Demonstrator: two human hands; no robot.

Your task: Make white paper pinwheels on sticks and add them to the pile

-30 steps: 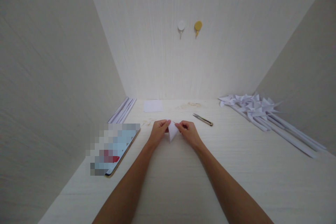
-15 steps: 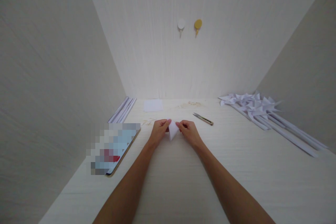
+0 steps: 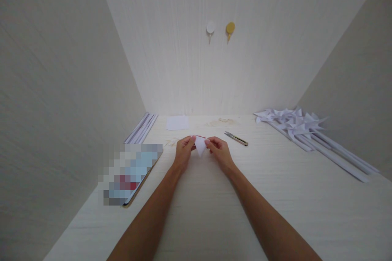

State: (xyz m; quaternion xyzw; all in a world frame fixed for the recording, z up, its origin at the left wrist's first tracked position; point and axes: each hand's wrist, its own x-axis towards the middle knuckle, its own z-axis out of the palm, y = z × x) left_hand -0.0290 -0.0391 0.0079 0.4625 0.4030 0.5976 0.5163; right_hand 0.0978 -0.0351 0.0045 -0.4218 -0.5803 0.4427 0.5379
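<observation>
Folding is judged partly done: a small white paper triangle [image 3: 200,145] is pinched at its upper corners between left hand [image 3: 183,151] and right hand [image 3: 219,151], just above the tabletop [image 3: 275,212]. Finished pinwheels [image 3: 290,122] lie far right of the triangle; a utility knife [image 3: 236,138] lies near right. No container is seen.
</observation>
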